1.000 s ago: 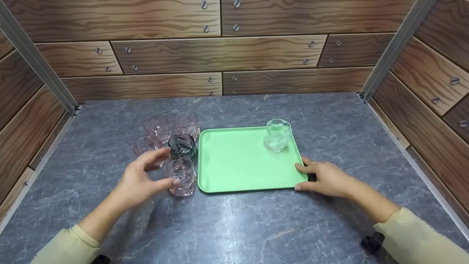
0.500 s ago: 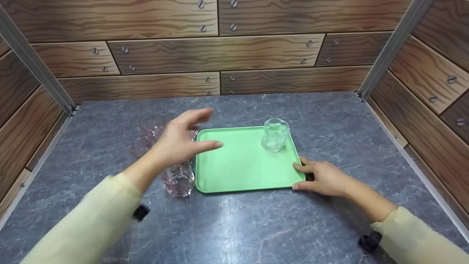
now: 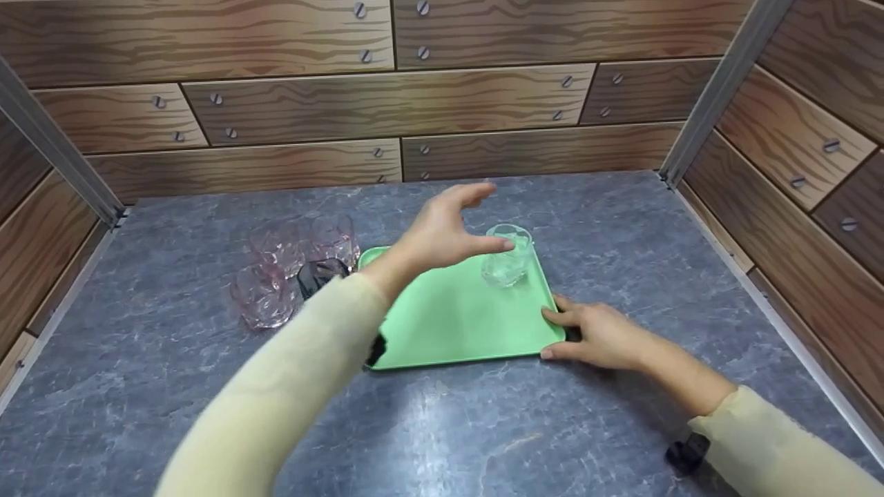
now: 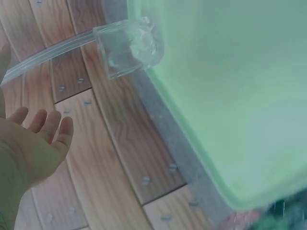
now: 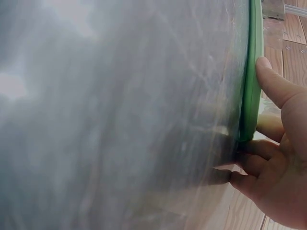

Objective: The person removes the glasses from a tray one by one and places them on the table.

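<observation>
My left hand (image 3: 442, 235) is raised over the back of the green tray (image 3: 449, 324), fingers apart and holding nothing. In the head view its thumb overlaps a clear drinking glass (image 3: 505, 270) that stands upright at the tray's back right corner. The left wrist view shows this hand (image 4: 36, 148) well apart from the glass (image 4: 127, 45). At the tray's front right corner my right hand (image 3: 604, 338) grips the rim. Its thumb (image 5: 273, 81) lies along the tray edge (image 5: 252, 81) in the right wrist view, with lower fingers near the tabletop.
Left of the tray stand several pink-tinted glasses (image 3: 264, 300) and one dark grey glass (image 3: 319, 276), partly hidden by the left sleeve (image 3: 290, 373). Wood-patterned panels (image 3: 290, 162) wall the grey marbled tabletop (image 3: 442, 428) at the back and sides.
My left hand has left the glasses on the left and swung right and away across the tray, up to the clear glass. My right hand keeps its grip on the tray corner.
</observation>
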`<state>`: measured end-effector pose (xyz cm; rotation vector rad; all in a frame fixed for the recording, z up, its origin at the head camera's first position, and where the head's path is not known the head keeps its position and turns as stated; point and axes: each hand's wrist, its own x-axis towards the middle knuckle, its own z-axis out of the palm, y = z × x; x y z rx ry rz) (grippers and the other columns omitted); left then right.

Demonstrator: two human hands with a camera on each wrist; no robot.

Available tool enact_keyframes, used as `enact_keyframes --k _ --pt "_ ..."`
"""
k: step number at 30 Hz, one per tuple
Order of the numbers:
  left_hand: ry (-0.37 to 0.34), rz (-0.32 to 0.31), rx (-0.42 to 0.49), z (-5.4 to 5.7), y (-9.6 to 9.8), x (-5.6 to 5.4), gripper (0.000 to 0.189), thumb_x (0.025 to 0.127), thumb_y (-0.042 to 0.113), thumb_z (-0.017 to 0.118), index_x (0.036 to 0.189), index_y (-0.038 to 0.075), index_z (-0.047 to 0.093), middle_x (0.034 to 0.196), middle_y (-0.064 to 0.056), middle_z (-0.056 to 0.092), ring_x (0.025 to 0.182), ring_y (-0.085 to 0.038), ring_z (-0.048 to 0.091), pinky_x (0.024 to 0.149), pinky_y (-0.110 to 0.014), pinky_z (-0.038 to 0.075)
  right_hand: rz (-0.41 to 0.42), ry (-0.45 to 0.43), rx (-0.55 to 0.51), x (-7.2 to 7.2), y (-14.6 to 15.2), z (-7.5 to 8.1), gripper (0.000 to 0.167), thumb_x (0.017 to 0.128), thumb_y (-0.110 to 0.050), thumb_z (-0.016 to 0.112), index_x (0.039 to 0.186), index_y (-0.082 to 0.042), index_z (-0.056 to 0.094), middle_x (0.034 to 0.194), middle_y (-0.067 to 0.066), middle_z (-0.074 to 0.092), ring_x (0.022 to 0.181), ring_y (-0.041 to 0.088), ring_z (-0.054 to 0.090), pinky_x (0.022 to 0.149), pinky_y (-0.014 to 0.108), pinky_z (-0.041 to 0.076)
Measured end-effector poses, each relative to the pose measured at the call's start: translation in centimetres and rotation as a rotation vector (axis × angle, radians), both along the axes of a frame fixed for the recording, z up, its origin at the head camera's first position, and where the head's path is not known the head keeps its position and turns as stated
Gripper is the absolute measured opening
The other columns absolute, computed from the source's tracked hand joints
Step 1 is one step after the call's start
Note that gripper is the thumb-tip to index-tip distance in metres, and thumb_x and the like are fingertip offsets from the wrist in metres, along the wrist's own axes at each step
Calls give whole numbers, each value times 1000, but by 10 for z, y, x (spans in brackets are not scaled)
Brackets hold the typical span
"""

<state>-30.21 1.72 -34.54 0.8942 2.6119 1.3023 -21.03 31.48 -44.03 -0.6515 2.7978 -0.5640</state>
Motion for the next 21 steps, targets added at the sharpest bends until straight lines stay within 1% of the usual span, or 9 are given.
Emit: enact_keyframes --k 3,6,10,13,16,21 --pt "-46 9 3 -10 12 -8 91 89 50 85 163 21 42 164 3 44 150 -18 42 117 -41 43 7 2 -3 -1 -1 0 88 93 -64 73 152 -1 54 159 34 38 141 52 46 113 64 43" --pt "-94 34 30 -22 23 -16 90 89 50 85 163 23 42 164 4 45 150 -18 41 117 -42 44 6 2 -6 -1 -2 -1 88 93 -65 72 152 -2 54 160 34 38 141 52 46 113 64 42" --pt "-149 65 55 -38 34 -22 90 88 51 86 163 25 43 164 5 44 151 -19 41 116 -42 45 4 -1 -9 -1 -2 -2 89 93 -65 72 152 -2 54 159 34 38 141 52 46 114 65 41" --pt "-176 70 59 -47 41 -24 92 88 51 86 164 25 42 166 4 42 152 -20 39 117 -43 44 2 2 -8 -1 -1 -2 88 93 -65 72 152 -2 54 159 34 39 141 52 46 114 64 41" --pt "-191 63 64 -54 47 -24 93 87 49 87 164 24 41 167 4 41 153 -21 38 118 -44 42 4 7 -5 0 -1 -1 88 93 -64 72 152 -2 54 159 34 39 141 52 46 114 65 41" --pt "-185 51 47 -63 55 -25 93 87 47 88 164 23 41 166 4 42 153 -21 38 120 -45 41 5 5 3 0 1 -1 88 93 -65 71 152 -2 54 160 34 39 141 54 45 113 67 41"
